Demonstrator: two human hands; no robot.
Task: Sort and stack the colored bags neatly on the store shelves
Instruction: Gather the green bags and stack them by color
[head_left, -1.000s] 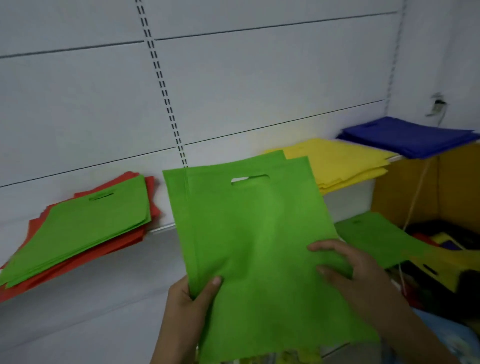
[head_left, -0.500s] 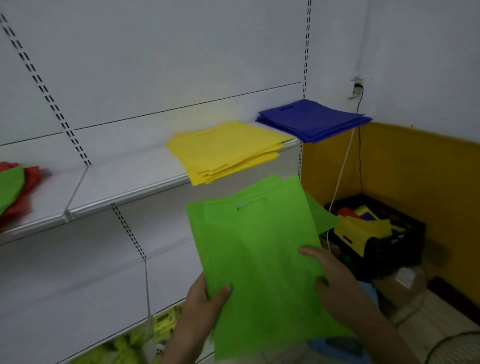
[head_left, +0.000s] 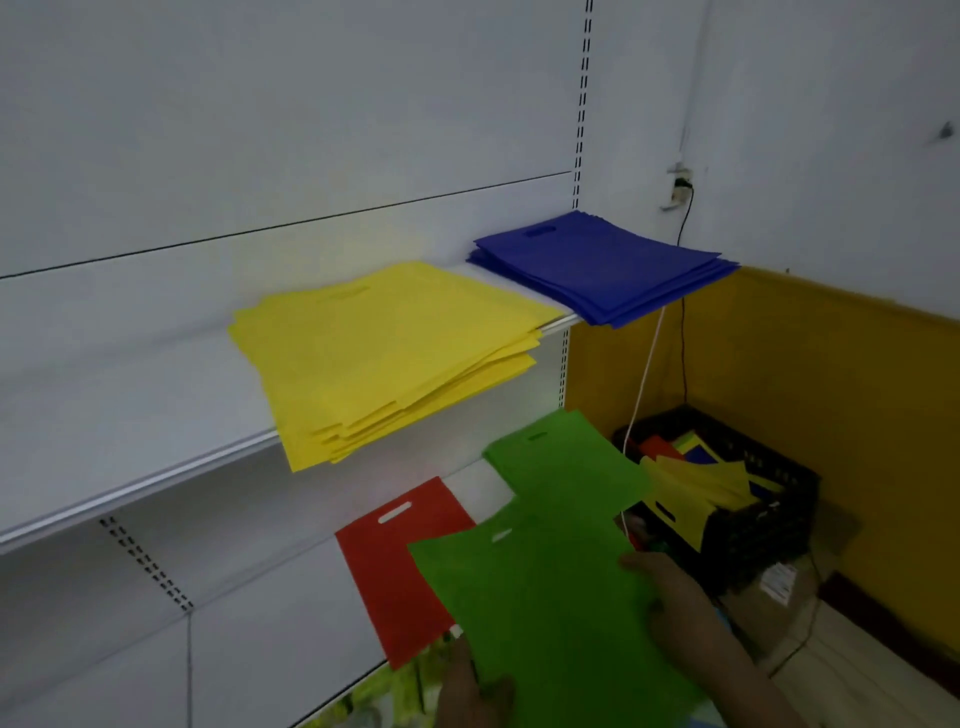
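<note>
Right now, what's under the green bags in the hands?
Under the green bags, a red bag lies flat on the lower shelf, its right part covered. Another green bag lies behind, partly overlapped. Whatever else lies beneath is hidden.

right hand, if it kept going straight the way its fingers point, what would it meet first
Probably the other green bag lying on the lower shelf, beyond the green bag the right hand holds; depth is unclear.
</note>
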